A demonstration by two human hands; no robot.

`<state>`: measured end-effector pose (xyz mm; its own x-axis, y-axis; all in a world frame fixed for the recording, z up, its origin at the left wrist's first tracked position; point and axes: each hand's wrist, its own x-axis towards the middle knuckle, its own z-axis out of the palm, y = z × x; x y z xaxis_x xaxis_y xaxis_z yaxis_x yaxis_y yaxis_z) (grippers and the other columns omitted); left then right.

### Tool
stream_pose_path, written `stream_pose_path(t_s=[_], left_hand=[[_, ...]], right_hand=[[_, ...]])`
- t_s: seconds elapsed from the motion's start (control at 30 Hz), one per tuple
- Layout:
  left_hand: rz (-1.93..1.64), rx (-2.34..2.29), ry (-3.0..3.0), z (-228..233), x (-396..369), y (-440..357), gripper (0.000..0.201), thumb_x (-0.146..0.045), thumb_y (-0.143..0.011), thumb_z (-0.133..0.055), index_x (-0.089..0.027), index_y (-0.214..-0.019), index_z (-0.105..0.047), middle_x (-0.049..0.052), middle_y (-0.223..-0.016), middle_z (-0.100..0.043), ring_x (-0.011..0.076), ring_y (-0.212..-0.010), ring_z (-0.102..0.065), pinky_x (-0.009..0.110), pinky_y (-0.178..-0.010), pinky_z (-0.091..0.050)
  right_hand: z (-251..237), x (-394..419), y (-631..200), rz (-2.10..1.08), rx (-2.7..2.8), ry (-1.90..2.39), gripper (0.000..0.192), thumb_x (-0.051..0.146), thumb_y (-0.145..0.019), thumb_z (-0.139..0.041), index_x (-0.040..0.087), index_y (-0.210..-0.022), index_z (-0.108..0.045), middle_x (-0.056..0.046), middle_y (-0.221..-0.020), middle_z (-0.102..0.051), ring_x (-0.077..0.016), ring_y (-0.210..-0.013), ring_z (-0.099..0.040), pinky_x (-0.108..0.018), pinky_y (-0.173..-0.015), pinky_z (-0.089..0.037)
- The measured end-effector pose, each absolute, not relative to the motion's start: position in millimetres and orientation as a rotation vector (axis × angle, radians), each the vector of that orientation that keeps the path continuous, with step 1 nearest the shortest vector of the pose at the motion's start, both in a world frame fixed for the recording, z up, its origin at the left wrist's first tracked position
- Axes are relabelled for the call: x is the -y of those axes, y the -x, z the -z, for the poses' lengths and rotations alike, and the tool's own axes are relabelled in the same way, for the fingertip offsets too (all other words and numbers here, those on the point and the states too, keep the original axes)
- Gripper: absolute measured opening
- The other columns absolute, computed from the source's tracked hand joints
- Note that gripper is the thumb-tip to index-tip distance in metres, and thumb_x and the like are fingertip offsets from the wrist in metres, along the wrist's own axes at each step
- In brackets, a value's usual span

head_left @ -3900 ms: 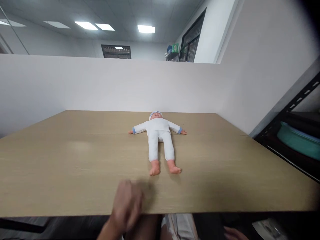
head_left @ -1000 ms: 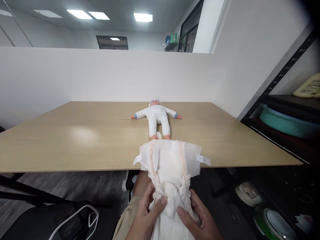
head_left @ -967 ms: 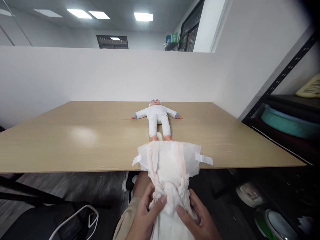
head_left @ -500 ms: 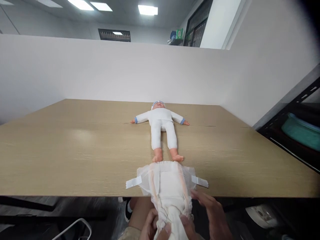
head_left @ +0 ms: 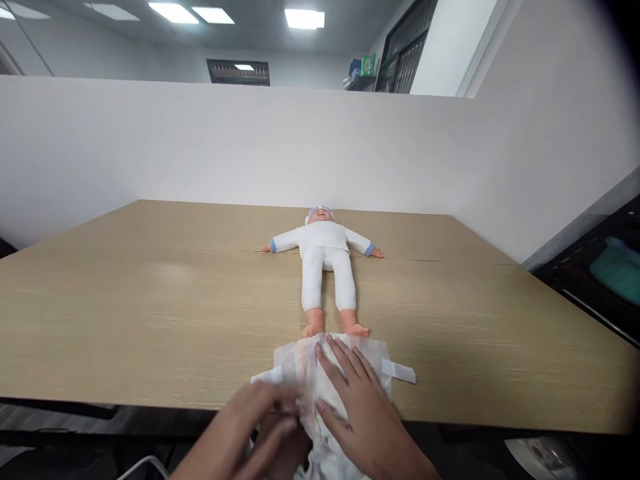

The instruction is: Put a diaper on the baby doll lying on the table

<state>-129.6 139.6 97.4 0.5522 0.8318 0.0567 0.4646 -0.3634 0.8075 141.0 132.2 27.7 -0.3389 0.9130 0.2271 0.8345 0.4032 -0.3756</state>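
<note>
A white diaper (head_left: pixel 293 360) lies unfolded at the table's front edge, its lower part hanging over toward my lap. One fastening tab (head_left: pixel 400 371) sticks out on the right, another (head_left: pixel 267 376) on the left. My right hand (head_left: pixel 353 397) rests flat on the diaper's middle with the fingers stretched out. At the diaper's left side is my left hand (head_left: pixel 270 413), blurred by motion; whether its fingers grip the edge I cannot tell. Just beyond the diaper a baby doll (head_left: pixel 325 257) in white clothes lies on its back, arms spread, feet toward me.
The wooden table (head_left: pixel 165 313) meets a white partition (head_left: pixel 280 143) at the back. On the right stands a black shelf (head_left: pixel 600 280) holding a teal item (head_left: pixel 620 267). Below the table's front edge, a white cable (head_left: pixel 145 463) shows at left and a pale rounded object (head_left: pixel 537 457) at right.
My right hand has moved from the diaper's lower right edge onto its middle and flattened there. My left hand has come up from the lower end to the left side. The view has shifted slightly.
</note>
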Motion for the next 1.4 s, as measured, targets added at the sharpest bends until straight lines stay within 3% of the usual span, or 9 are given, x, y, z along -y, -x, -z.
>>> stream_pose_path(t_s=[0.1, 0.2, 0.43, 0.57, 0.67, 0.73, 0.83, 1.13, 1.4], left_hand=[[-0.692, -1.129, -2.531, -101, -214, 116, 0.038, -0.020, -0.106, -0.052, -0.029, -0.141, -0.063, 0.011, -0.140, -0.069, 0.0305, -0.127, -0.064, 0.048, -0.109, -0.054], [-0.600, -1.178, -2.897, -94, -285, 87, 0.070, -0.005, -0.094, -0.058, -0.022, -0.161, -0.047, 0.019, -0.163, -0.050, 0.0391, -0.146, -0.051, 0.057, -0.116, -0.048], [-0.083, -0.375, -3.336, -95, -348, 34, 0.119, 0.002, -0.067, -0.077, -0.036, -0.170, -0.031, 0.014, -0.183, -0.017, 0.0413, -0.164, -0.030, 0.056, -0.129, -0.032], [-0.127, -0.203, -3.314, -97, -354, 26, 0.088, -0.012, -0.076, -0.079, -0.028, -0.157, -0.050, 0.012, -0.182, -0.025, 0.0393, -0.162, -0.033, 0.054, -0.126, -0.036], [-0.265, -0.131, -3.304, -95, -357, 19, 0.044, -0.026, -0.094, -0.067, -0.023, -0.137, -0.064, 0.010, -0.171, -0.047, 0.0359, -0.150, -0.047, 0.053, -0.121, -0.039], [-0.285, -0.113, -3.312, -94, -359, 14, 0.032, -0.030, -0.101, -0.060, -0.023, -0.131, -0.066, 0.009, -0.159, -0.061, 0.0341, -0.133, -0.057, 0.050, -0.109, -0.045], [-0.279, -0.115, -3.268, -101, -362, 8, 0.030, -0.034, -0.102, -0.058, -0.024, -0.128, -0.067, 0.010, -0.146, -0.069, 0.0319, -0.115, -0.061, 0.046, -0.094, -0.046], [-0.685, -0.383, -2.631, -184, -385, 7, 0.044, -0.027, -0.087, -0.071, -0.028, -0.131, -0.067, 0.004, -0.127, -0.075, 0.0302, -0.120, -0.062, 0.045, -0.103, -0.048], [-0.895, -0.409, -2.343, -211, -409, 12, 0.048, -0.030, -0.087, -0.078, -0.022, -0.133, -0.068, 0.008, -0.130, -0.073, 0.0257, -0.117, -0.068, 0.039, -0.095, -0.054]], right_hand=[[-28, -133, -138, -0.235, 2.247, 1.478, 0.081, 0.036, -0.102, -0.062, 0.036, -0.175, -0.026, 0.000, -0.182, -0.026, -0.0320, -0.166, -0.029, -0.059, -0.134, -0.036], [-29, -134, -136, -0.216, 2.233, 1.483, 0.079, 0.034, -0.101, -0.063, 0.036, -0.173, -0.030, -0.001, -0.181, -0.027, -0.0328, -0.166, -0.031, -0.060, -0.133, -0.037], [-26, -133, -134, -0.198, 2.221, 1.513, 0.081, 0.035, -0.101, -0.062, 0.041, -0.174, -0.026, -0.001, -0.181, -0.028, -0.0335, -0.164, -0.035, -0.061, -0.131, -0.039], [-26, -134, -135, -0.208, 2.244, 1.513, 0.081, 0.036, -0.102, -0.062, 0.040, -0.174, -0.026, 0.000, -0.181, -0.028, -0.0329, -0.165, -0.033, -0.060, -0.132, -0.038], [-25, -135, -137, -0.220, 2.264, 1.504, 0.082, 0.039, -0.103, -0.061, 0.040, -0.175, -0.022, 0.000, -0.182, -0.026, -0.0337, -0.165, -0.032, -0.061, -0.131, -0.038], [-24, -136, -138, -0.248, 2.274, 1.507, 0.081, 0.042, -0.104, -0.060, 0.040, -0.175, -0.021, 0.000, -0.182, -0.024, -0.0346, -0.166, -0.031, -0.062, -0.131, -0.038], [-25, -140, -140, -0.339, 2.286, 1.539, 0.078, 0.046, -0.105, -0.060, 0.042, -0.174, -0.023, 0.001, -0.183, -0.019, -0.0355, -0.166, -0.029, -0.063, -0.131, -0.037], [-42, -202, -153, -0.567, 2.339, 1.523, 0.068, 0.054, -0.111, -0.051, 0.044, -0.173, -0.022, 0.003, -0.184, -0.011, -0.0277, -0.171, -0.012, -0.061, -0.138, -0.021], [-36, -338, -152, -0.363, 2.349, 1.472, 0.065, 0.059, -0.112, -0.047, 0.025, -0.167, -0.045, -0.011, -0.179, -0.033, -0.0320, -0.169, -0.022, -0.058, -0.137, -0.020]])
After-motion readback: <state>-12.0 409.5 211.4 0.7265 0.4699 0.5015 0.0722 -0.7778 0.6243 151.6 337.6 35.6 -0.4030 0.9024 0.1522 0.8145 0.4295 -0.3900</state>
